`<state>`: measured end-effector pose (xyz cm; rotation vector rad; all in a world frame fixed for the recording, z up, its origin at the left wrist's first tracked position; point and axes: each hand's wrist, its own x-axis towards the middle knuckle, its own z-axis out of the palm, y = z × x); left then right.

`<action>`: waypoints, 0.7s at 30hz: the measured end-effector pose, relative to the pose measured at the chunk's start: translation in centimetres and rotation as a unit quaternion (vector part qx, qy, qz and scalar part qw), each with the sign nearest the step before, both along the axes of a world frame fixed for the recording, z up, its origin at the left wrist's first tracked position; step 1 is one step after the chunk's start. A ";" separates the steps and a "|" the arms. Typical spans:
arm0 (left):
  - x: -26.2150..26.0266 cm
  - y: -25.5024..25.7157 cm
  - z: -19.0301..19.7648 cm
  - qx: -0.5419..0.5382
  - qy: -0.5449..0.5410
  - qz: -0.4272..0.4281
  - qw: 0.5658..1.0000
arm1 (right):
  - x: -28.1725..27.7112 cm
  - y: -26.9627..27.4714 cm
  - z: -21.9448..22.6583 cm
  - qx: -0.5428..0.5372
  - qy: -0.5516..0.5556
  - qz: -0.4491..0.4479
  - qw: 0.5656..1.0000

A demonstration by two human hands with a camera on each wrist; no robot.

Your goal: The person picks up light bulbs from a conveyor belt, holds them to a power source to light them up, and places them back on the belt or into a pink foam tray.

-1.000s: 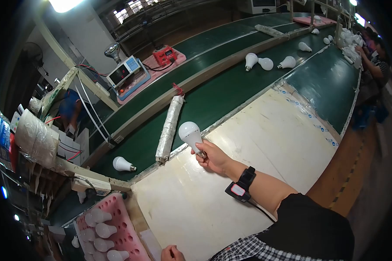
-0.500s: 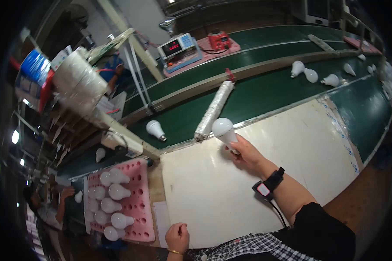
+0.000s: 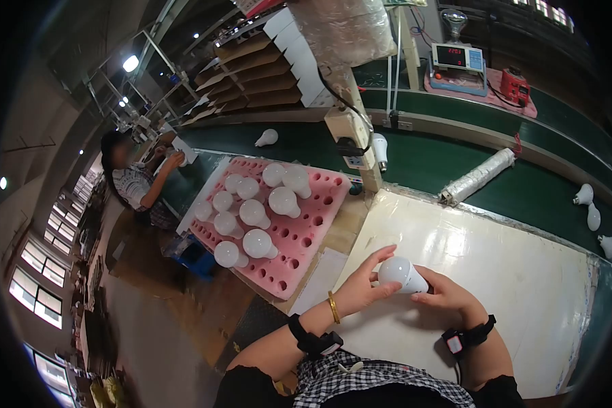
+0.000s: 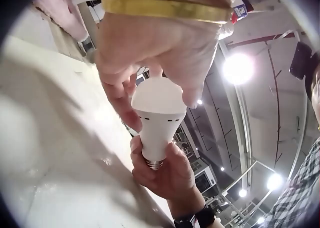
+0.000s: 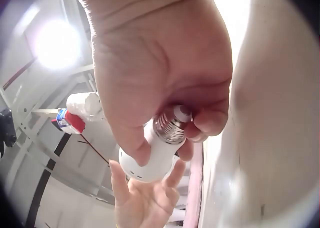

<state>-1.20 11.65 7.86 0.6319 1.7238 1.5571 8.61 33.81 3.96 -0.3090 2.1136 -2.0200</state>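
A white LED bulb lies sideways between both hands, just above the white table. My right hand grips its neck and screw base, seen close in the right wrist view with the bulb in the right hand. My left hand holds the dome between thumb and fingers, index finger stretched over the top. In the left wrist view the left hand straddles the bulb and the right hand holds its metal cap.
A pink foam tray with several white bulbs sits left of the table. Behind runs a green conveyor belt carrying a foil-wrapped roll and loose bulbs. A meter stands beyond. Another person works far left.
My right hand drew the bulb back from the belt edge toward my body. My left hand rose from the table edge and took the dome. The head view swung left.
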 end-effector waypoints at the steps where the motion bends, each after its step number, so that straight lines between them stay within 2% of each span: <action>1: -0.3 -0.5 0.1 -0.001 0.004 0.008 1.000 | -0.1 -0.4 0.2 -0.012 -0.039 0.024 0.999; 3: -0.9 -1.3 1.0 -0.022 0.039 -0.048 0.998 | -0.3 -0.4 -0.2 0.020 -0.006 0.036 0.999; 4: -1.6 -2.3 2.1 -0.060 0.034 -0.019 0.997 | -0.3 -0.3 -0.1 -0.031 -0.035 -0.006 0.999; 6: -5.3 -5.4 4.1 -0.050 0.204 0.050 0.976 | -0.2 -0.3 -0.6 -0.143 -0.054 -0.099 0.983; 7: -7.5 -7.1 5.4 -0.030 0.225 0.110 0.968 | -0.3 0.0 -1.0 -0.142 -0.052 -0.094 0.984; 8: -9.9 -8.9 7.1 -0.010 0.246 0.170 0.954 | -0.5 0.3 -1.2 -0.159 -0.063 -0.134 0.976; 9: -12.2 -10.4 9.4 -0.035 0.314 0.215 0.924 | -0.6 0.4 -1.3 -0.176 -0.075 -0.174 0.966; 12: -21.1 -15.2 11.8 -0.142 0.482 0.305 0.809 | -0.7 0.2 -1.4 -0.171 -0.078 -0.171 0.967; 13: -23.5 -16.2 11.9 -0.138 0.482 0.309 0.808 | -0.8 0.2 -1.3 -0.175 -0.090 -0.172 0.965; 15: -27.7 -17.3 11.6 -0.270 0.552 0.307 0.727 | -1.1 0.1 -0.9 -0.182 -0.092 -0.183 0.962; 16: -29.4 -17.3 11.2 -0.265 0.551 0.310 0.728 | -1.1 0.1 -1.2 -0.197 -0.107 -0.195 0.955; 18: -32.0 -17.0 10.4 -0.330 0.458 0.281 0.776 | -1.2 0.0 -1.1 -0.202 -0.125 -0.211 0.948; 19: -33.3 -16.9 9.8 -0.327 0.455 0.282 0.778 | -1.3 -0.1 -1.1 -0.198 -0.126 -0.212 0.949; 21: -34.9 -16.4 8.6 -0.393 0.415 0.248 0.783 | -1.2 -0.3 -1.2 -0.198 -0.133 -0.240 0.941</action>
